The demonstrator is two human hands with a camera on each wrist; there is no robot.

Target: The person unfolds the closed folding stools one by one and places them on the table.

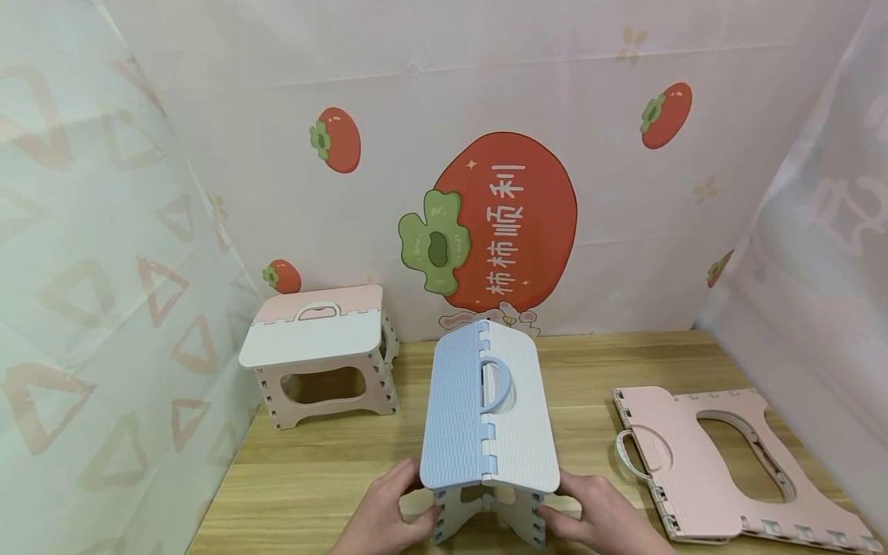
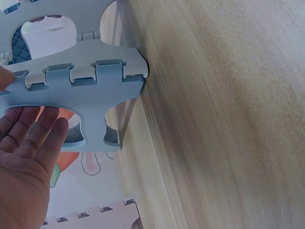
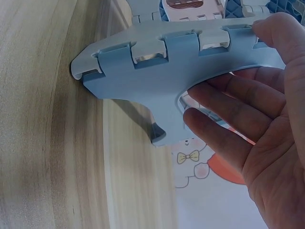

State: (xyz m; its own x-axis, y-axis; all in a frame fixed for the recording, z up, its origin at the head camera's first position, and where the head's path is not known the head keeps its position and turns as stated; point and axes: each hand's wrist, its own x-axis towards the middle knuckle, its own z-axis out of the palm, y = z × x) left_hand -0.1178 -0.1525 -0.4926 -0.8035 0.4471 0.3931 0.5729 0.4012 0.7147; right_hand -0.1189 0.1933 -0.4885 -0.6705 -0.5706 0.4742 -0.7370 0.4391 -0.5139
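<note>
A blue and white folding stool (image 1: 451,408) stands on the table, its seat slightly peaked along the middle seam and a blue handle loop lying there. At its near left side, my left hand (image 1: 388,505) grips a leg panel. The left wrist view shows that hand's fingers (image 2: 45,126) at the panel's cut-out and the thumb (image 2: 5,78) on the hinged edge. My right hand (image 1: 597,509) holds the opposite leg panel the same way, its thumb (image 3: 279,36) over the hinged edge and fingers (image 3: 238,102) reaching into the cut-out.
A pink and white folding stool (image 1: 312,339) stands unfolded at the back left. Another pink stool (image 1: 687,455) lies folded flat on the right of the wooden table (image 1: 333,478). Printed cloth (image 1: 388,69) hangs behind and along both sides.
</note>
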